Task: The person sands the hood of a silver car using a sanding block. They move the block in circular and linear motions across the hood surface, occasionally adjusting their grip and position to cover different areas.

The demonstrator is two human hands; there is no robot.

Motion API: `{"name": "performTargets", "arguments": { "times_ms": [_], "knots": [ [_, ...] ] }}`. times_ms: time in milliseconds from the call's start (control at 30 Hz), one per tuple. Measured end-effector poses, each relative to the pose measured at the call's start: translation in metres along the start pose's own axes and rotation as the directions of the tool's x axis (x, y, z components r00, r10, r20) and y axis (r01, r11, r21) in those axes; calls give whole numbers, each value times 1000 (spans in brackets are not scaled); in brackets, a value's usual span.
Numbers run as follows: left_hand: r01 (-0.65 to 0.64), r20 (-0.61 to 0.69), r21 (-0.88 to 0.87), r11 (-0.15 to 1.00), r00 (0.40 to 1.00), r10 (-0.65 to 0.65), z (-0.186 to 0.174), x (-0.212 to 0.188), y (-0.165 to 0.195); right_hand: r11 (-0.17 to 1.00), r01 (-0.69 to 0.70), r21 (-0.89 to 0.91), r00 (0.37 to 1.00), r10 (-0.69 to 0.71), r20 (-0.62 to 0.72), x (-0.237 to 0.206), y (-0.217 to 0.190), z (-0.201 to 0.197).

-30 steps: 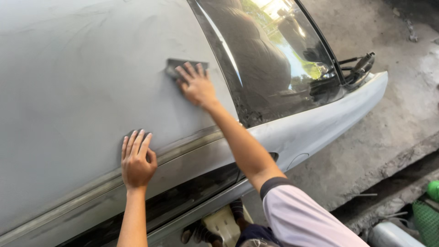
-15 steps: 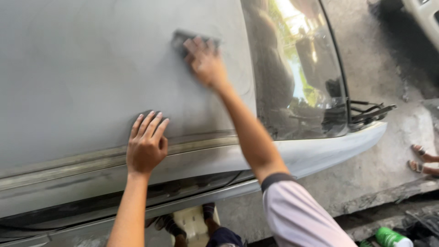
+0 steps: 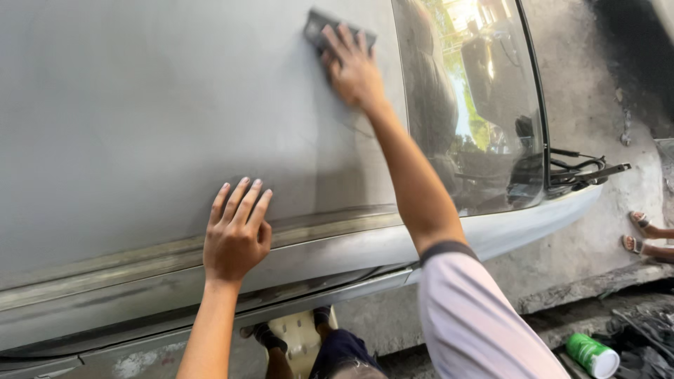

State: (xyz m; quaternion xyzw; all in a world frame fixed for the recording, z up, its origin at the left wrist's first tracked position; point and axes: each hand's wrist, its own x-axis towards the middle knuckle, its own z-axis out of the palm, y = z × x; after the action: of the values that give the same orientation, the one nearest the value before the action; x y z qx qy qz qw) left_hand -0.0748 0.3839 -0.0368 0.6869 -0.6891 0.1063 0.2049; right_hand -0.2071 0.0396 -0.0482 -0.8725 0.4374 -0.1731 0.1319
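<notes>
While the right hand [image 3: 354,70] presses a dark sanding pad [image 3: 324,28] flat against the grey car roof [image 3: 140,105], the left hand [image 3: 235,235] rests open, fingers spread, near the roof's lower edge.

Fingers cover much of the pad, so only its upper left part shows; its long axis seems to slant down to the right. At far right, someone's sandalled feet [image 3: 642,231] are cut off by the frame, and a green can [image 3: 593,354] lies below.
</notes>
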Motion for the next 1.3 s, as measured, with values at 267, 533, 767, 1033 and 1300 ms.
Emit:
{"name": "performTargets", "arguments": {
  "times_ms": [267, 533, 767, 1033, 1300],
  "knots": [
    [-13, 34, -20, 1000, 999, 13, -2, 2, 2, 990, 82, -112, 992, -91, -82, -96, 18, -18],
    [-22, 7, 131, 991, 1000, 22, 28, -10, 13, 958, 198, -205, 980, -192, 49, -46, -84, -51],
    [-46, 61, 190, 981, 998, 35, 46, -21, 3, 989, -124, -81, 990, 129, 51, -18, 3, -83],
    [-31, 73, 146, 989, 997, 21, 24, -9, 1, 961, 273, -49, 960, -269, 71, -83, -88, -51],
    [4, 83, 13, 1000, 997, -5, 11, -3, -7, 995, -77, -69, 997, 78, 15, 80, -16, -44]
  ]
}}
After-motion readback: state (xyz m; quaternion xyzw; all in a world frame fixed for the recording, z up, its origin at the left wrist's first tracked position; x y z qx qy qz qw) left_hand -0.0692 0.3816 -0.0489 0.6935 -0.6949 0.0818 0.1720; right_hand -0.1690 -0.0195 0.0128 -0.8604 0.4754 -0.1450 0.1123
